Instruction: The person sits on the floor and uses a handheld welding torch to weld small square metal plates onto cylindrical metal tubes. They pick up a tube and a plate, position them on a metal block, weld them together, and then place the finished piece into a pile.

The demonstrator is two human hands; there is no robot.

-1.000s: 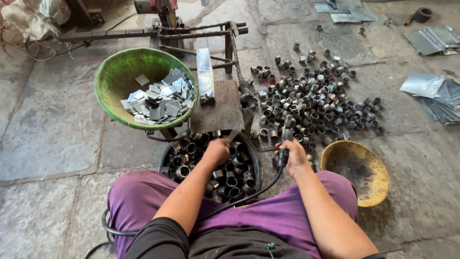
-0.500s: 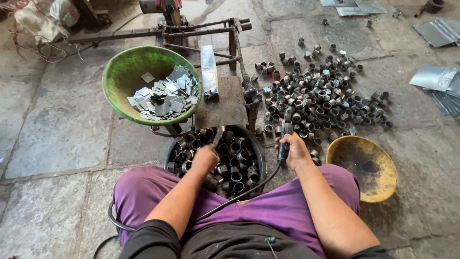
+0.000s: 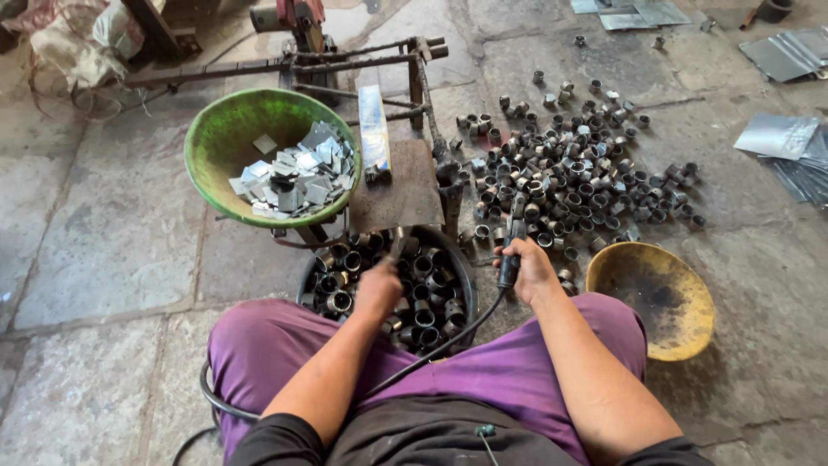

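My left hand (image 3: 379,285) hovers over a black tub (image 3: 461,267) full of short metal rings, its fingers closed on a small metal piece near the edge of a rusty work plate (image 3: 405,194). My right hand (image 3: 526,267) grips the dark handle of a cabled tool (image 3: 511,250), likely a welding holder, pointing toward the plate's right side. The cable (image 3: 431,349) runs back across my purple-trousered lap. A flat shiny bar (image 3: 373,129) lies on the plate's left part.
A green bowl (image 3: 216,138) with square metal blanks stands left of the plate. Several loose metal rings (image 3: 569,173) are scattered on the stone floor at right. A rusty yellow bowl (image 3: 681,298) sits by my right knee. Sheet metal pieces (image 3: 780,138) lie far right.
The view has shifted slightly. My left hand has risen a little from the tub toward the plate's edge. My right hand stays on the tool handle.
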